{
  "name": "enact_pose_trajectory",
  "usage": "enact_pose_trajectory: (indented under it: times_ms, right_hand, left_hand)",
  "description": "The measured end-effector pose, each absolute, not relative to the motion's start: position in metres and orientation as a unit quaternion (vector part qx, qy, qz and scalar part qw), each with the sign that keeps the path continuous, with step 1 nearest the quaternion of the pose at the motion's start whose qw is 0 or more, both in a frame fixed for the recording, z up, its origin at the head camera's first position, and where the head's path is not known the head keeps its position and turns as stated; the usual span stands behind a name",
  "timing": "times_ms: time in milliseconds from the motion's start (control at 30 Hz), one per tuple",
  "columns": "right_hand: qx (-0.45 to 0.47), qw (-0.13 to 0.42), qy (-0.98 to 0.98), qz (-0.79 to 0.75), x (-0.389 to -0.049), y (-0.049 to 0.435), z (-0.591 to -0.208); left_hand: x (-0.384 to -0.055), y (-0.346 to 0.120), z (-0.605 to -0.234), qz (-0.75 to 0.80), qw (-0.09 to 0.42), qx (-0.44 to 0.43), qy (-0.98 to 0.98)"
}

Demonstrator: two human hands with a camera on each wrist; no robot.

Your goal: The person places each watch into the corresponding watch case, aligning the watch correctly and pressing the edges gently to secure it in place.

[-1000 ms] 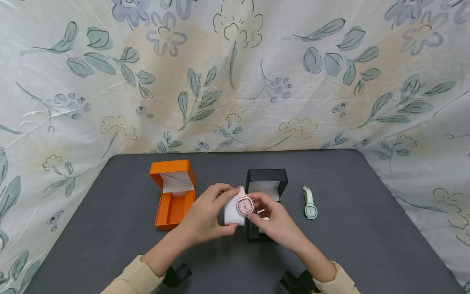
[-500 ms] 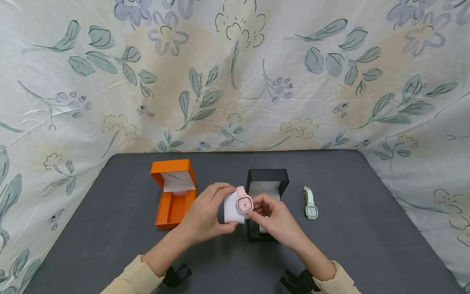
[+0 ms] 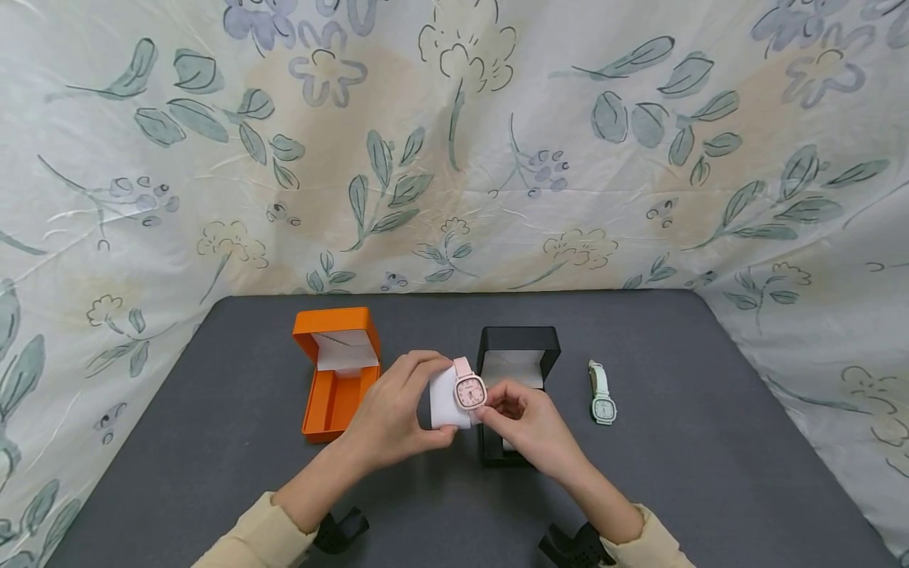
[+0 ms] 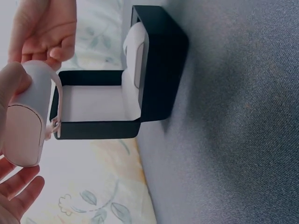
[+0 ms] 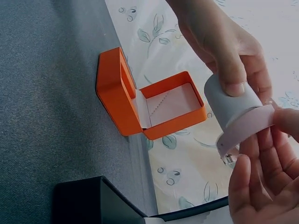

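Note:
My left hand (image 3: 398,406) grips a white watch cushion (image 3: 442,401) between thumb and fingers, above the table. A pink watch (image 3: 469,392) with a rounded-square dial lies along the cushion's right side. Thumb and fingers of my right hand (image 3: 525,418) pinch the watch at its lower right edge. In the left wrist view the pink strap (image 4: 60,100) curves past the cushion's end, its buckle (image 4: 53,126) hanging beside it. From the right wrist, the strap (image 5: 247,127) wraps only part of the cushion (image 5: 229,105), leaving a gap at the buckle end.
An orange watch box (image 3: 314,406) stands with its lid up on the left. Behind my right hand, a black watch box (image 3: 520,339) is also open, with a white cushion (image 4: 134,49) inside. A pale green watch (image 3: 600,394) lies on the grey table (image 3: 682,442) at right.
Both hands, with the cushion and pink watch, have shifted slightly left and up. My right fingers have closed in at the watch's lower edge. The boxes and green watch stay put.

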State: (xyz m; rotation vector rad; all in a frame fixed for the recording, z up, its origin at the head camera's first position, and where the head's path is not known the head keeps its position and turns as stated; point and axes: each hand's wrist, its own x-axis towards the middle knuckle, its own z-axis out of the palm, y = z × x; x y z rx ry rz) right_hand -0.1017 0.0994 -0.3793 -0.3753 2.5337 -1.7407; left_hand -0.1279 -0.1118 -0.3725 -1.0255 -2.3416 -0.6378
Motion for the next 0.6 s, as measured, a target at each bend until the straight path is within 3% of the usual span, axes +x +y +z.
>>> enact_pose_trajectory:
  times_ms: [267, 600]
  right_hand:
    - [-0.126, -0.011, 0.834, -0.537, -0.1017, 0.0999, -0.3837]
    - [-0.196, -0.041, 0.828, -0.524, -0.0987, 0.1021, -0.3825]
  left_hand:
    - [-0.1276, -0.1111, -0.3711, -0.235, 0.253, -0.37, -0.862]
    - [-0.1284, -0.111, -0.3721, -0.233, 0.262, -0.366, -0.862]
